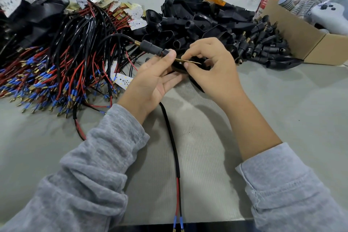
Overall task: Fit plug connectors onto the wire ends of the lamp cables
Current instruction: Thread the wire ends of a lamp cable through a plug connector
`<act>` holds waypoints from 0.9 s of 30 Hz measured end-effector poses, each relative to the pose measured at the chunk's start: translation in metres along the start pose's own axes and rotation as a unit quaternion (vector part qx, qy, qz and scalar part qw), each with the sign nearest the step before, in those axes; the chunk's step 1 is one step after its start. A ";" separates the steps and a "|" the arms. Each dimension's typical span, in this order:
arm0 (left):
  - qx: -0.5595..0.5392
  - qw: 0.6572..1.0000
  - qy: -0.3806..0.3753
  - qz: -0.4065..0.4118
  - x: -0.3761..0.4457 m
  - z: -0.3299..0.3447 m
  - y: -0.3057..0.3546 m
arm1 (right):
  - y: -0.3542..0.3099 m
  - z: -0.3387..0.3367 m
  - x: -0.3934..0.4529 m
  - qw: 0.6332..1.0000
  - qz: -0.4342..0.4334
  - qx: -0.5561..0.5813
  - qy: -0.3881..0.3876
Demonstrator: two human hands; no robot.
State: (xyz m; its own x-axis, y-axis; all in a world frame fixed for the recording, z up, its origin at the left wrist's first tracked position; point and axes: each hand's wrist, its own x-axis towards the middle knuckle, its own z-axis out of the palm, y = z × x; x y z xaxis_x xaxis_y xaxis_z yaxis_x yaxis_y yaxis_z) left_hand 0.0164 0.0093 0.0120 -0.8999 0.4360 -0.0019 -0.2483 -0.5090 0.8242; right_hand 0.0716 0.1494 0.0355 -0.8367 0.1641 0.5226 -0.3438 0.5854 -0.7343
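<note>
black plug connector (150, 47) on black cable (172, 137), red-black blue-tipped wire ends (178, 223)

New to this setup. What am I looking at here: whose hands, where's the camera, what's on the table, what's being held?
There is no robot: a person in grey sleeves works bare-handed. The single picture comes from a camera worn on the head, looking forward and down.

The left hand grips a black plug connector with a cable running out of it. The right hand pinches a thin brass-coloured strip beside it.

On the grey table lie a heap of red and black wires with blue-sleeved tips at left, a pile of black plastic housings behind the hands, loose connectors by a cardboard box, and one black cable running toward the camera.
</note>
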 end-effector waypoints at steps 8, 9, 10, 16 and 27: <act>0.006 0.999 0.045 0.009 0.004 -0.002 -0.001 | -0.002 0.002 -0.002 0.998 0.048 0.023 -0.026; 0.009 0.999 0.046 0.014 0.003 -0.001 -0.001 | -0.002 0.003 -0.002 0.997 0.069 0.030 -0.028; 0.010 0.999 0.046 0.021 0.003 -0.001 -0.002 | -0.002 0.004 -0.001 0.994 0.092 0.040 -0.032; 0.002 0.996 0.071 0.056 0.001 0.003 0.000 | -0.002 0.007 0.001 0.980 0.169 0.096 -0.037; 0.022 0.996 0.082 0.028 0.001 0.004 -0.002 | 0.000 0.007 0.002 0.948 0.225 0.222 -0.034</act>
State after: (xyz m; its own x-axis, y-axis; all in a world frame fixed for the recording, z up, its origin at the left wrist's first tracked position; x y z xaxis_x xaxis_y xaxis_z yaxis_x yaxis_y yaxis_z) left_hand 0.0178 0.0135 0.0131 -0.9593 0.2787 -0.0446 -0.1833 -0.4951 0.8493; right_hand 0.0670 0.1439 0.0340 -0.9618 0.2570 0.0945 -0.0778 0.0742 -0.9942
